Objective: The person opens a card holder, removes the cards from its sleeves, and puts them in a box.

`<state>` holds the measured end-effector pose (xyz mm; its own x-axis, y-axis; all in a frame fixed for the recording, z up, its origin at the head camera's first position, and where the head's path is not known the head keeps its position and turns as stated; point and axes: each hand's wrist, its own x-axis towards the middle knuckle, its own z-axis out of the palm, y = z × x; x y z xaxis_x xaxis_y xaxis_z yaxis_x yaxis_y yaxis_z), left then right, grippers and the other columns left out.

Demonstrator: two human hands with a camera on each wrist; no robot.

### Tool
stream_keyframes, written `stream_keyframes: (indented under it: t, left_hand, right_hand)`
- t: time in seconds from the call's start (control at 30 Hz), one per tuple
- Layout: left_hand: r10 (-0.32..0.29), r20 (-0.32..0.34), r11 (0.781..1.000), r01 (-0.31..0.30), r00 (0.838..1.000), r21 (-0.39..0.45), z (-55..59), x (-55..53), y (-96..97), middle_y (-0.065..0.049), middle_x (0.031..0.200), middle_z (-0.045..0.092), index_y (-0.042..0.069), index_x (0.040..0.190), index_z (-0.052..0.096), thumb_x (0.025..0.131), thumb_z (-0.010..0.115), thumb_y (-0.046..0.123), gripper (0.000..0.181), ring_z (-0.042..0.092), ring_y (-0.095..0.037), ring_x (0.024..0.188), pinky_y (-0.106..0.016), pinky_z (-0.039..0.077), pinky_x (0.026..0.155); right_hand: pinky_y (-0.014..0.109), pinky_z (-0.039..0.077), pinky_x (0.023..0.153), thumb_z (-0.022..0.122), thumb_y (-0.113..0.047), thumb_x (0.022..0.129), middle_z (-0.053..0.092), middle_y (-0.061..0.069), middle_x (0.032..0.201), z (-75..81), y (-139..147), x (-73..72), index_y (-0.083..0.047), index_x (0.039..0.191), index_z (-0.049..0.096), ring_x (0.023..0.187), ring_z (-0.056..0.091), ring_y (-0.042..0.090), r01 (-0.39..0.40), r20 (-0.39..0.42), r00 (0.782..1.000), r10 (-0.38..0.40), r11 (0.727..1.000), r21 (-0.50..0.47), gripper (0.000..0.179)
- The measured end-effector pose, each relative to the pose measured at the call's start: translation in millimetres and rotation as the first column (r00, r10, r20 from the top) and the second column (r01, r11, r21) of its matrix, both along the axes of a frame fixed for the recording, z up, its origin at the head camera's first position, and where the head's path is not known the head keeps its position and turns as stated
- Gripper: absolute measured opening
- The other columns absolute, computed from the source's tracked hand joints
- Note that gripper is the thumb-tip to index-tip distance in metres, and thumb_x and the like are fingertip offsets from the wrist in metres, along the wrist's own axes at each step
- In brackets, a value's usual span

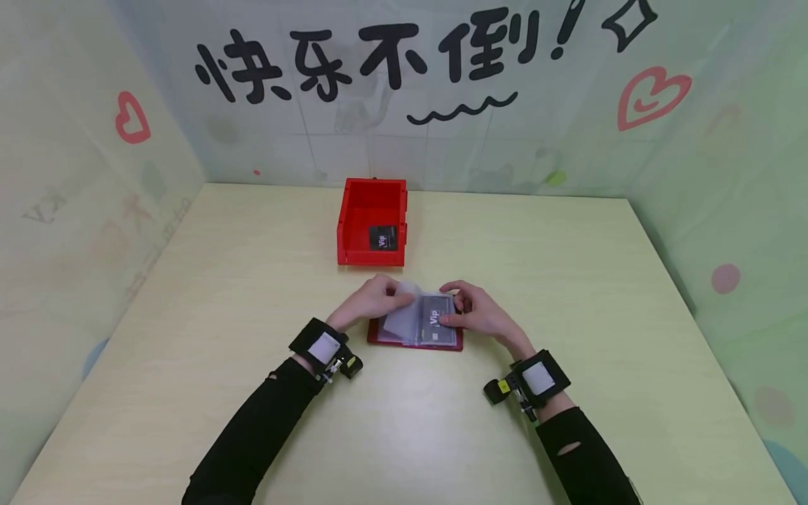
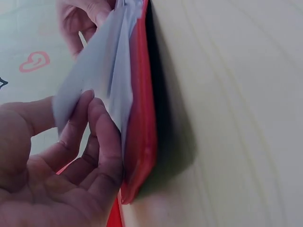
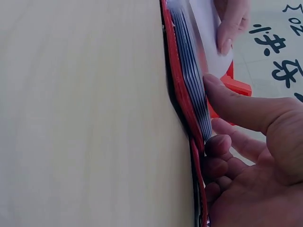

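Observation:
A red-covered card holder (image 1: pixel 452 347) lies open on the table with clear plastic sleeve pages. My left hand (image 1: pixel 376 298) pinches one translucent sleeve page (image 2: pixel 90 66) between thumb and fingers, lifting it upright from the left side. My right hand (image 1: pixel 478 311) grips the holder's right edge, its thumb pressing on the top of the stacked pages (image 3: pixel 191 71) and its fingers curled at their side. A dark card marked "Vip" (image 1: pixel 434 319) shows in the right-hand sleeve, partly under the right thumb.
Behind the holder stands a red plastic bin (image 1: pixel 371 258) with a black "Vip" card (image 1: pixel 382 238) inside. The pale wooden table (image 1: pixel 265 231) reaches to a printed backdrop (image 1: pixel 391 154) at the rear and sides. Each wrist wears a strapped camera.

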<state>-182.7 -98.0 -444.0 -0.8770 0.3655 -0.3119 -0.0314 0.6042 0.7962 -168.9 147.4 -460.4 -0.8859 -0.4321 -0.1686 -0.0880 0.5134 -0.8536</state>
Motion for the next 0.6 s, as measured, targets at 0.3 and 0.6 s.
stream_keyframes:
  t: [0.3,0.6]
  left_hand:
    - [0.049,-0.041,0.996,-0.052,0.998,-0.066,3.6,3.2,-11.0,-0.001,0.060,0.051,0.001,0.085,0.072,0.092,0.073,0.024,0.024,0.053,-0.016,0.063,-0.022,0.040,0.056]
    - [0.090,-0.081,0.985,-0.101,0.993,-0.137,8.0,9.8,-11.2,-0.010,0.075,0.062,0.001,0.098,0.070,0.089,0.076,0.021,0.022,0.058,-0.020,0.069,-0.024,0.045,0.059]
  right_hand:
    - [0.027,0.033,0.066,0.079,-0.014,0.086,0.043,0.005,0.080,3.0,-3,1.2,-0.004,0.133,0.059,0.077,0.045,0.019,0.011,-0.055,0.998,-0.006,0.997,0.081,0.053]
    - [0.030,0.035,0.070,0.081,-0.014,0.084,0.046,0.009,0.088,0.2,-6,3.7,-0.004,0.134,0.060,0.087,0.047,0.022,0.043,-0.116,0.993,-0.027,0.989,0.139,0.055]
